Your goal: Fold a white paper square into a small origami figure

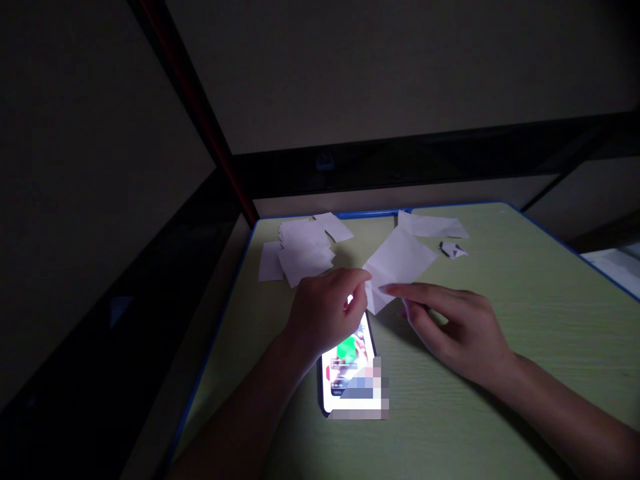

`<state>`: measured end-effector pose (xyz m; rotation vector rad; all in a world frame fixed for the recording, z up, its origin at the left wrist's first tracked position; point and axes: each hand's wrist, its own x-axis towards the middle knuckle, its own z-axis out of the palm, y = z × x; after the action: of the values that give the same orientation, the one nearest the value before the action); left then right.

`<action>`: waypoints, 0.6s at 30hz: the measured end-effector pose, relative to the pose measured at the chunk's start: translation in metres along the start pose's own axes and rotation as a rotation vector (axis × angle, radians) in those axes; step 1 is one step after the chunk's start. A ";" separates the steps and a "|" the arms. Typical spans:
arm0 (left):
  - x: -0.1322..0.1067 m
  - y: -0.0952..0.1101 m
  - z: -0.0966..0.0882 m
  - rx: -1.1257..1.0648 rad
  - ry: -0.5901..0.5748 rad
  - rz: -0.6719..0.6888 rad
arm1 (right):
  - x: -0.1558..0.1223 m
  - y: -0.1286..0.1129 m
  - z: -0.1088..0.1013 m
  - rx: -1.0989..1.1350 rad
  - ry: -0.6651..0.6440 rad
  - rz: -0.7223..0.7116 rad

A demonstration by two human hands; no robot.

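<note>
A white square sheet of paper (400, 263) is lifted at an angle over the pale green table (525, 313). My left hand (325, 310) pinches its near left corner, fingers curled. Across from it, my right hand (455, 327) grips the same near edge from the right, index finger stretched along the paper. Just below my left hand a lit phone (347, 367) lies flat on the table, its screen partly hidden by that hand.
A loose pile of white paper pieces (303, 253) lies at the table's far left. Another sheet (433, 225) and a small folded paper scrap (453, 250) rest at the far middle. Dark metal frame bars (400, 163) run behind the blue-edged table. The room is dim.
</note>
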<state>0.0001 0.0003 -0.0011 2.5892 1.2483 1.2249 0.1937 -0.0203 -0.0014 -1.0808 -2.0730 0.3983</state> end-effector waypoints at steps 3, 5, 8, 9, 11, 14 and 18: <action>0.000 0.000 0.000 0.005 -0.004 0.009 | 0.000 0.000 0.000 -0.014 0.001 -0.006; 0.000 -0.001 0.000 0.010 -0.008 0.012 | 0.000 0.000 0.000 -0.017 0.006 -0.003; 0.000 -0.001 -0.001 0.010 -0.003 0.012 | 0.000 0.000 0.000 -0.025 -0.002 -0.003; 0.000 0.000 -0.001 0.009 0.001 0.010 | 0.000 0.000 0.000 -0.028 -0.001 -0.006; 0.000 0.000 -0.001 0.002 0.003 -0.001 | -0.001 0.000 0.001 -0.023 0.005 -0.007; 0.000 0.000 0.000 -0.010 -0.001 -0.011 | -0.001 0.001 0.001 -0.010 0.001 0.003; 0.000 0.000 0.000 -0.014 0.008 -0.009 | -0.001 0.001 0.001 -0.010 0.008 -0.007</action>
<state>0.0002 0.0002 -0.0014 2.5690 1.2472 1.2395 0.1938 -0.0203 -0.0025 -1.0786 -2.0728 0.3798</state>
